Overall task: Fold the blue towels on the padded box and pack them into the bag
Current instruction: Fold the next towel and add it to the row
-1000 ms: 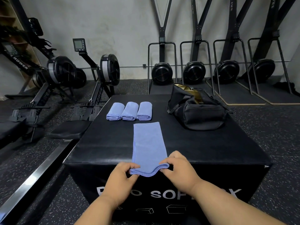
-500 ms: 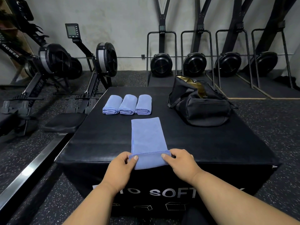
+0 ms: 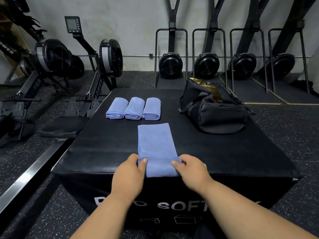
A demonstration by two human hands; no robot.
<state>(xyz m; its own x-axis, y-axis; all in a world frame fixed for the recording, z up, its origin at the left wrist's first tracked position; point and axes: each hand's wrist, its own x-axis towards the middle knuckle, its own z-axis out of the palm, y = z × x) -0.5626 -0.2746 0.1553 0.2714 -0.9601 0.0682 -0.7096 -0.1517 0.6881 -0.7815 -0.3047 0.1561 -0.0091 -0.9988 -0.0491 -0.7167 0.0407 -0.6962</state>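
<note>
The blue towel point(image 3: 156, 144) lies as a long narrow strip in the lower centre of the frame, on the black padded box point(image 3: 215, 152), its long axis running from the box's near edge up toward the wall. Its near end is turned over onto itself in a short flap, whose stitched hem crosses the strip from side to side. The left hand point(image 3: 128, 175) pinches the flap's left corner, thumb on top and the other fingers curled out of sight at the cloth's edge; the right hand point(image 3: 191, 171) pinches the right corner the same way. The cloth is plain, soft-looking and pale blue, with a sewn border along its left side. Above it, in the middle of the frame, three rolled blue towels point(image 3: 133, 108) sit side by side and touching, their spiral ends facing the camera. At centre right stands a black duffel bag point(image 3: 214, 111), unzipped, with tan lining showing; its inside cannot be made out. The forearms cover part of the white lettering on the box's front. Rowing machines point(image 3: 57, 66) fill the upper left, partly cut off.
</note>
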